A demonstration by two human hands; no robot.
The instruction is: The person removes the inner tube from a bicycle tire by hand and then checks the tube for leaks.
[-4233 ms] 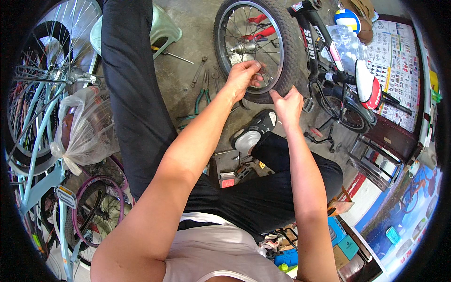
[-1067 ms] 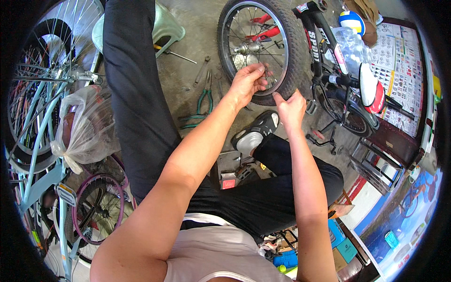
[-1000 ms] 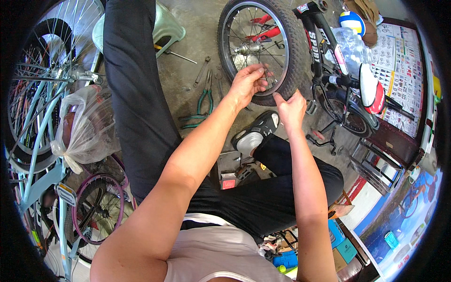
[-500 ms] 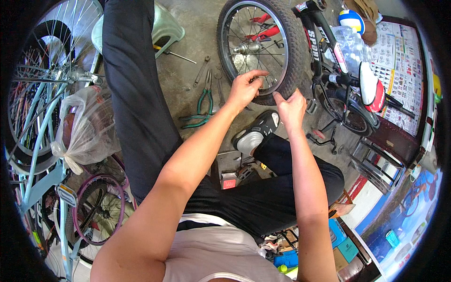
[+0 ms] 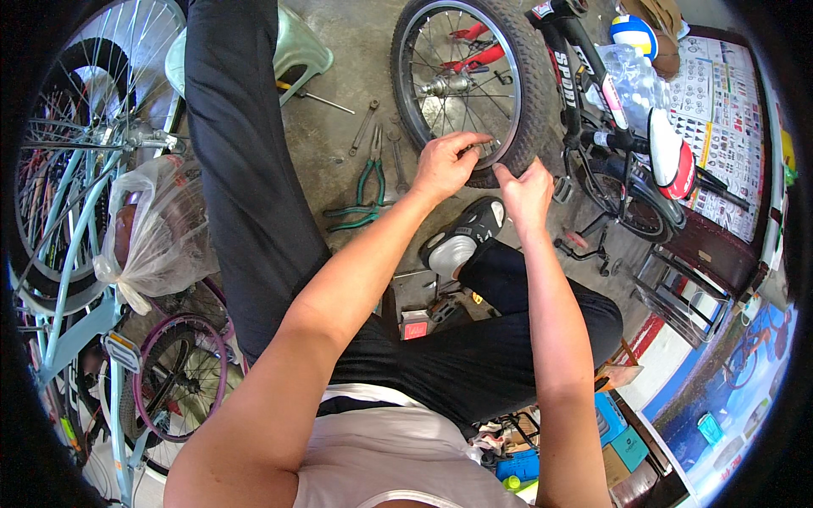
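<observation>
Concrete floor [image 5: 339,63] is spreading beneath the bicycle wheel [image 5: 458,84] beyond the shoe [image 5: 483,222], where the left hand [image 5: 444,166], fingers parted, and right hand [image 5: 527,193], grip unclear, are apparently working the tyre [image 5: 533,93], probably needing steady thumb pressure next.

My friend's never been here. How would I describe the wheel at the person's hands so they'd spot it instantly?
Find the black bicycle frame, upper right. Just left of it is the wheel, its tyre black and knobbly, left hand and right hand at its lower edge. Unlike the purple rim, lower left, it is silver-rimmed, and red parts show through its spokes.
</observation>
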